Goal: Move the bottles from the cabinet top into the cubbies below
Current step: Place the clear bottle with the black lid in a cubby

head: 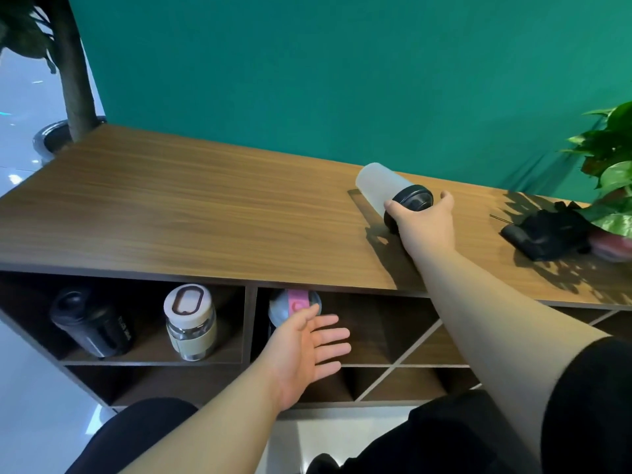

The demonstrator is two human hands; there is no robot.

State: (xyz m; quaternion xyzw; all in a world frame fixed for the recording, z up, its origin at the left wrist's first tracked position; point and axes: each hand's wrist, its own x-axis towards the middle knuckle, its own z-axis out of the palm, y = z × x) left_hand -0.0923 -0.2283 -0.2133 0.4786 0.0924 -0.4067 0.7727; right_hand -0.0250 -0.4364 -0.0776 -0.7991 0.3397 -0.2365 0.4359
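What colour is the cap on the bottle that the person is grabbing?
Black, on a frosted white bottle held by the right hand; seen in the head view.

We saw both forearms bare, the left hand point(301, 350) and right hand point(424, 224) without gloves, rings or watch. A short black sleeve point(591, 398) covered the right upper arm (toward four o'clock); dark trousers point(427, 436) below.

I take this for an office or lobby corner. A wood-veneer cabinet point(205, 213) with open cubbies point(154, 323) stands against a teal wall point(342, 70). I see glossy pale floor tiles point(20, 97) at left, a potted tree point(73, 73) beside it, and a leafy green plant point(612, 159) on the counter at right.
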